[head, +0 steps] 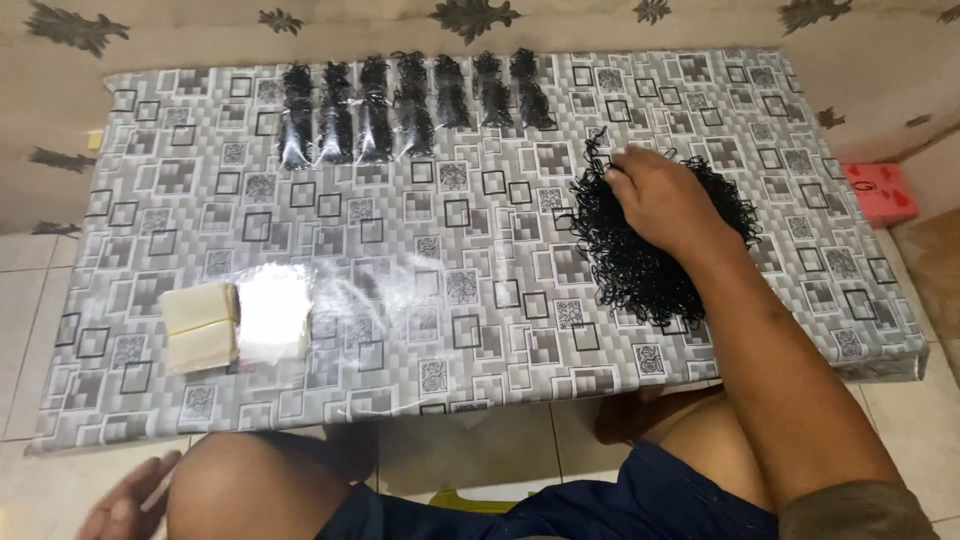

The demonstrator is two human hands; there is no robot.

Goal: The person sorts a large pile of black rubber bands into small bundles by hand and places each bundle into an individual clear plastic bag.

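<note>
Black elastic bands (640, 262) lie heaped on the right side of our tabletop (470, 300), and our right hand (665, 200) is planted on top of that heap, palm down, fingers curled into the tangle at its upper left edge; whether anything is pinched between them, we cannot tell. Our left hand (125, 505) hangs low at the bottom left corner, off the tabletop and beside our knee, fingers loosely spread and holding nothing. Along the far edge sits a row of seven filled clear packets (415, 105), each stuffed with the same black bands, lined up side by side. Nearer to us on the left we have a stack of cream paper slips (198, 325), and just beside it, to its right, a pile of empty clear plastic bags (272, 315). A grey patterned cover with square motifs wraps the tabletop, and a red box (880, 192) rests on the floor off to the right.
</note>
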